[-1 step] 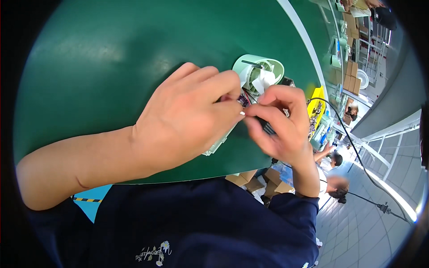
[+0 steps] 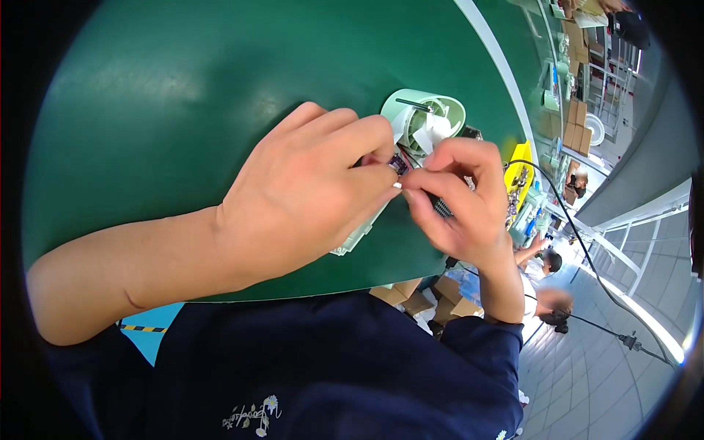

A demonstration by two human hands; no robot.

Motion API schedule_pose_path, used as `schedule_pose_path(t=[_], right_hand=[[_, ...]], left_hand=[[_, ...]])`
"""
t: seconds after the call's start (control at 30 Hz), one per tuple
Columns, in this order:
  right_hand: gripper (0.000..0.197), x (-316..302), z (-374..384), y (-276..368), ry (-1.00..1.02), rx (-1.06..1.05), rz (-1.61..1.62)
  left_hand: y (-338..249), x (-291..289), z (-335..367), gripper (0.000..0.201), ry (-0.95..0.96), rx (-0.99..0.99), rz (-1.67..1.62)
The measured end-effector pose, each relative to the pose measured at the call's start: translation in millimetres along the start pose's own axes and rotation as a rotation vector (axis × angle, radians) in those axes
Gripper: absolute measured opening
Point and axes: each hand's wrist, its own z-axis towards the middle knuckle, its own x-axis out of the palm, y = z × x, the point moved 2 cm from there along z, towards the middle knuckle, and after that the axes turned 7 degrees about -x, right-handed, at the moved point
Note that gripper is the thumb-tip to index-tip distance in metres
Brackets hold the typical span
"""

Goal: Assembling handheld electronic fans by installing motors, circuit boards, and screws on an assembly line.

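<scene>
My left hand (image 2: pixel 312 183) is closed, its fingertips pinched at a small purple circuit board (image 2: pixel 400 163) that shows only in part. Thin red and dark wires (image 2: pixel 409 155) run from the board toward a pale green round housing (image 2: pixel 456 110) lying on its side. My right hand (image 2: pixel 462 202) meets the left, thumb and forefinger pressed together at the board's near edge; what they pinch is hidden. A tiny white piece (image 2: pixel 397 185) shows between the fingertips. Under my left hand a translucent pale green plastic part (image 2: pixel 356 240) sticks out. White fan-like blades (image 2: pixel 434 132) sit inside the housing.
All this is over a green tabletop (image 2: pixel 183 88). A yellow bin (image 2: pixel 522 172) of small metal parts stands to the right, near a black cable (image 2: pixel 565 213). Cardboard boxes (image 2: pixel 447 297) lie below the near edge. Other people (image 2: pixel 554 304) sit farther right.
</scene>
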Motion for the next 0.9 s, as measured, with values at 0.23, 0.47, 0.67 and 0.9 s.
schedule_pose_path(t=[0.23, 0.47, 0.67, 0.9], right_hand=[[0.019, -4, 28, 5, 0.017, 0.075, -0.079], [0.019, -9, 49, 10, 0.144, 0.082, -0.162], [0.017, -16, 70, 12, 0.265, -0.004, -0.25], [0.017, -16, 83, 19, 0.391, 0.023, -0.319]], left_hand=[[0, -4, -2, 0.049, 0.031, -0.089, 0.034], [5, -3, 0, 0.059, 0.074, -0.108, 0.173], [13, -8, 2, 0.06, 0.128, -0.13, 0.197], [18, -6, 7, 0.065, 0.029, -0.157, 0.085]])
